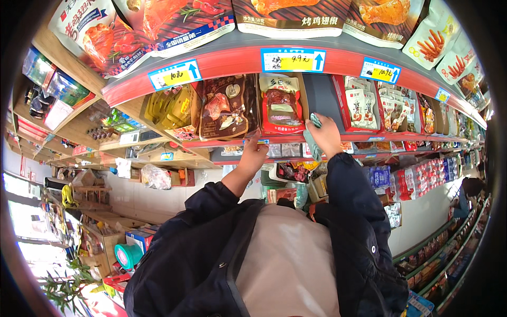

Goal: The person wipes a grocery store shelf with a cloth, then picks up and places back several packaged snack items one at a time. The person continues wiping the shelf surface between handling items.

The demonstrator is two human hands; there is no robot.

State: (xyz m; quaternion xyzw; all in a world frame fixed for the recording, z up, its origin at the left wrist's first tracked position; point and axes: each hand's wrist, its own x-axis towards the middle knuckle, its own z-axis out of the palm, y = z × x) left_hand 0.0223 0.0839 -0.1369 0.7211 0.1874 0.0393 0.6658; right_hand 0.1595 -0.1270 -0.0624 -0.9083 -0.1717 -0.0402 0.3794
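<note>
My right hand (pixel 325 135) is shut on a folded grey-green cloth (pixel 313 142), at the front of the shelf just right of a red vacuum-packed meat pouch (pixel 280 105). My left hand (pixel 253 152) is raised at the red shelf edge (pixel 214 143), its fingertips near the lower corner of a brown food pouch (pixel 223 107); whether it grips anything is unclear. Right of the cloth, a bare grey strip of shelf (pixel 323 97) lies between the red pouch's box and a red box of small white packets (pixel 360 105).
Overhead runs a red shelf rail (pixel 233 65) with price tags, below large snack bags (pixel 293 16). Wooden shelving (pixel 75 119) stands at the left. Lower shelves and bottle packs (pixel 412 178) extend right. A person (pixel 467 196) is at the far right.
</note>
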